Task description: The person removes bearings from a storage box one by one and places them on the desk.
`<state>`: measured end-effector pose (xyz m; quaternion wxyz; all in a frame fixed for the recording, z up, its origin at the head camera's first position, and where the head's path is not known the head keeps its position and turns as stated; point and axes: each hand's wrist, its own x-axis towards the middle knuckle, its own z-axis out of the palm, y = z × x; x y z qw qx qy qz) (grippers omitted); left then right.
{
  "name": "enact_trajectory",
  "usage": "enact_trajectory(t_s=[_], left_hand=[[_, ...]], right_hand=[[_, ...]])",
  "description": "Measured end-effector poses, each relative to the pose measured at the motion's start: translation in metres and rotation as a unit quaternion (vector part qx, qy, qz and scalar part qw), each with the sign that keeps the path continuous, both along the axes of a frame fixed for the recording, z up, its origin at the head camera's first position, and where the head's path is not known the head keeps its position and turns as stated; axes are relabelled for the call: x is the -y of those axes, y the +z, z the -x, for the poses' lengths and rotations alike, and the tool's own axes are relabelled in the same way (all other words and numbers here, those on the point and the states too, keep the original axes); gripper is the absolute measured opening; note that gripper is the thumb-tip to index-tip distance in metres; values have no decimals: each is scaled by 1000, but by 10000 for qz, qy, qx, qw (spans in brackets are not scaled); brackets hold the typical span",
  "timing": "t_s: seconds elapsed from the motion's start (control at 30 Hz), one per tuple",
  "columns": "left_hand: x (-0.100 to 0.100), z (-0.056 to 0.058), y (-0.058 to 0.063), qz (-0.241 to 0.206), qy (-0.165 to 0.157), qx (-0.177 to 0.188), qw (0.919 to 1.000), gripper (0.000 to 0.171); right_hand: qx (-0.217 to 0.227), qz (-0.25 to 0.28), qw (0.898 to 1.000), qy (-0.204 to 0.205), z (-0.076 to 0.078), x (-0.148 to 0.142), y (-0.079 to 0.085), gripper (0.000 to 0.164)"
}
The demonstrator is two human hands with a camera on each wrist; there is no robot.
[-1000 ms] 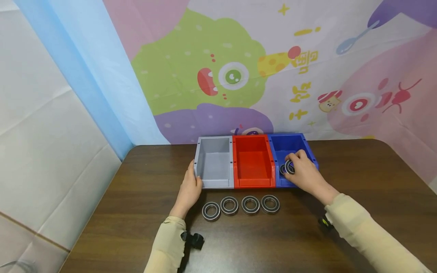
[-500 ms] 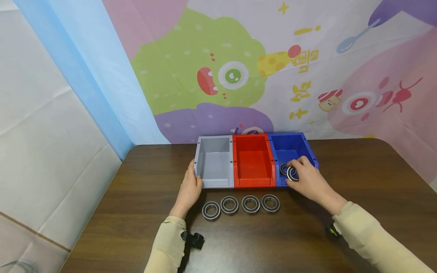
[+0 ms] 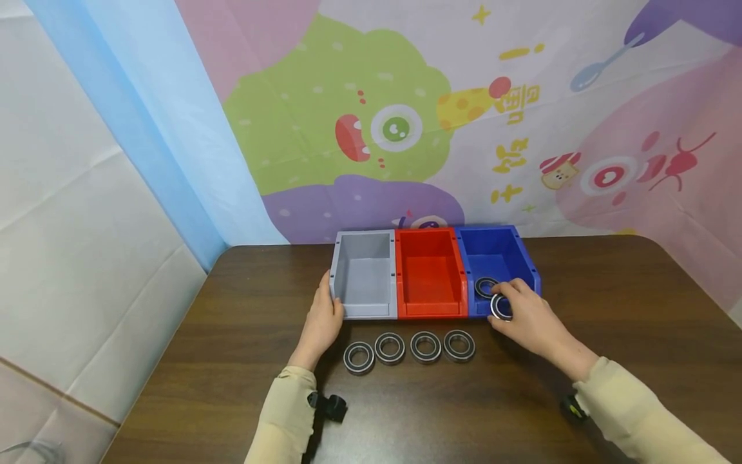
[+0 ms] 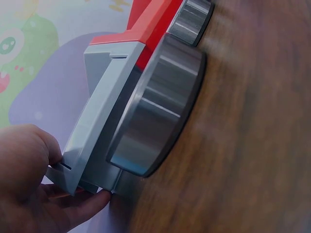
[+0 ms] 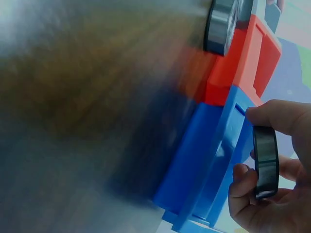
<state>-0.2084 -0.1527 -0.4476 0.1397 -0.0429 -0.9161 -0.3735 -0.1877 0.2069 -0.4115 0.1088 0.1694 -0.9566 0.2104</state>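
Observation:
My right hand (image 3: 530, 317) pinches a ball bearing (image 3: 500, 307) at the front lip of the blue bin (image 3: 493, 241). In the right wrist view the held bearing (image 5: 266, 162) stands on edge between thumb and fingers. Another bearing (image 3: 484, 287) lies inside the blue bin, partly overlapped by the fingers. With my left hand (image 3: 321, 322) I grip the front left corner of the grey bin (image 3: 365, 310); the left wrist view shows thumb and fingers on either side of its wall (image 4: 99, 111). Between the two stands the red bin (image 3: 431, 283).
A row of several bearings (image 3: 426, 348) lies on the brown wooden table (image 3: 243, 348), just in front of the bins. Behind the table hangs a cartoon-printed cloth (image 3: 348, 84). A black wrist camera (image 3: 333, 408) sticks out beside the left sleeve.
My right hand has moved toward the front of the blue bin with the bearing, uncovering more of the bearing inside. The left hand and the table's row of bearings have stayed put.

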Motion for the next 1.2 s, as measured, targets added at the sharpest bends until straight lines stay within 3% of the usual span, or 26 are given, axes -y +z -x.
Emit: enact_trajectory(t_s=[0.53,1.2], left_hand=[[-1,2,4,-29,30,104,9999,59],[0,1,-1,10,14,56,10000,59]], right_hand=[[35,-150,9998,131,-13,5,-10,41],[489,-657,9953,519,-25,12,-18,39]])
